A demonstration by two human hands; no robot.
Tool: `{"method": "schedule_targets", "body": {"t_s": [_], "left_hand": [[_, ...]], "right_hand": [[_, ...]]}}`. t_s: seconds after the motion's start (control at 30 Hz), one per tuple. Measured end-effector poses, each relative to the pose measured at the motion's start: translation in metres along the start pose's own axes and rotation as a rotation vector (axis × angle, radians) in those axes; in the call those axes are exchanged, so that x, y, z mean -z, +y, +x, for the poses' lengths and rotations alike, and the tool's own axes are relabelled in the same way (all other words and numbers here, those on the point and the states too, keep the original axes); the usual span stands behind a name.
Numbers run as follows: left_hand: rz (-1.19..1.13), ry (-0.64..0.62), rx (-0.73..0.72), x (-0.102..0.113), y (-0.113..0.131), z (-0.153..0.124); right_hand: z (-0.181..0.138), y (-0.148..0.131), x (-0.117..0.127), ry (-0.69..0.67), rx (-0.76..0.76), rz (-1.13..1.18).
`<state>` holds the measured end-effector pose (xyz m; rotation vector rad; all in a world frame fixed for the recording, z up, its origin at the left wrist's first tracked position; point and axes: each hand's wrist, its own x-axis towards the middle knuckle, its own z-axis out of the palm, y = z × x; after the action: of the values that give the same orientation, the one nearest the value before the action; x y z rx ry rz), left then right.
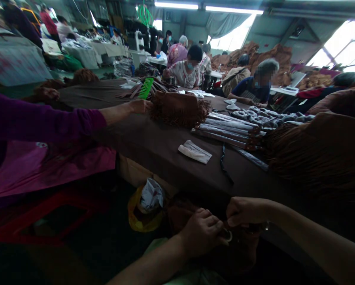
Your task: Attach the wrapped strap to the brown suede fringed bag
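My left hand (202, 231) and my right hand (245, 211) meet low in the view, below the table edge. Both are closed around a dark brown bag-like item (239, 249) with a small metal ring (227, 235) between them. The left fingers pinch at the ring; the right fingers curl over the item's top. Much of the item is lost in shadow.
A person in a purple sleeve reaches from the left, hand (140, 106) on a brown fringed bag (179, 109). On the brown table (153, 146) lie wrapped straps (227, 130), a white packet (194, 152) and a green comb (145, 88). More fringed bags (320, 154) pile at right. Other workers sit behind.
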<state>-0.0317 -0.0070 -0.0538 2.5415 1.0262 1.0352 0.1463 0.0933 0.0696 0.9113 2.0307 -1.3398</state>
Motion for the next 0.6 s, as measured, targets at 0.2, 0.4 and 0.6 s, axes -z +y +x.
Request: {"method": "schedule_targets", "body": {"t_s": [0.2,0.4,0.6], "left_hand": [[-0.014,-0.002,0.074,0.002,-0.002,0.002],[-0.068,0.031,0.231,0.0,-0.007,0.011],[-0.101,-0.053,0.177,0.004,-0.009,0.017]], "right_hand": [[-0.011,-0.008,-0.012,0.127,-0.022,0.066],[-0.011,-0.002,-0.031,0.348,-0.023,0.119],[-0.01,0.006,-0.041,0.333,-0.158,0.163]]}}
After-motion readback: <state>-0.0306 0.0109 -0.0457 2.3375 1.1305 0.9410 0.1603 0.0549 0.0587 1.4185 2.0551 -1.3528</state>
